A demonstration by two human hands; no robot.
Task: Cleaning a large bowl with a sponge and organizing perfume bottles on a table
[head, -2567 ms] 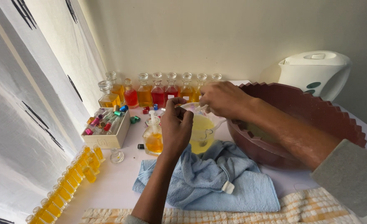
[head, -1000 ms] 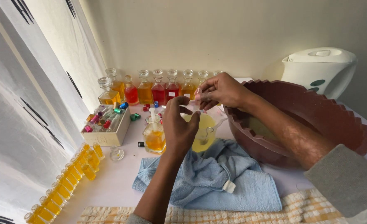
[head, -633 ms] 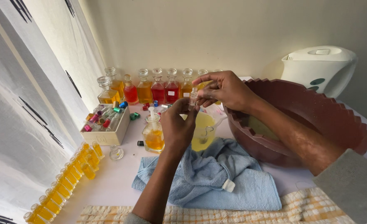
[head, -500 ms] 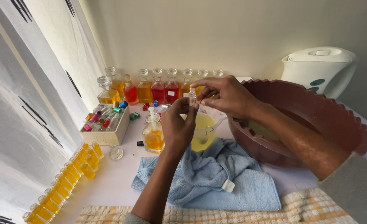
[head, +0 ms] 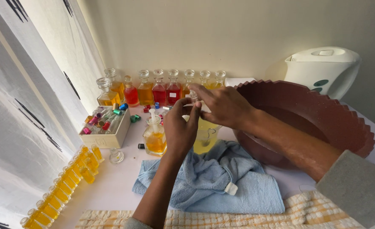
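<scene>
My left hand (head: 179,127) and my right hand (head: 223,105) meet over the table and pinch a small clear glass vial (head: 193,96) between their fingertips. The left hand grips it from below, and the right hand's fingers close on its upper part. Directly under the hands stands a clear jug (head: 205,138) of yellow liquid, partly hidden by them. A pump bottle (head: 154,138) of amber liquid stands just left of my left hand.
Stoppered glass bottles (head: 160,88) of red, orange and yellow liquid line the back wall. A white box (head: 107,136) of coloured caps and rows of small yellow-filled vials (head: 66,182) are at left. A brown basin (head: 323,123), white kettle (head: 323,68), blue towel (head: 213,180) and checked cloth (head: 238,217) surround the hands.
Both hands have risen a little from the jug, bringing the small vial up towards the row of bottles. The right hand's fingers have shifted onto the vial's top.
</scene>
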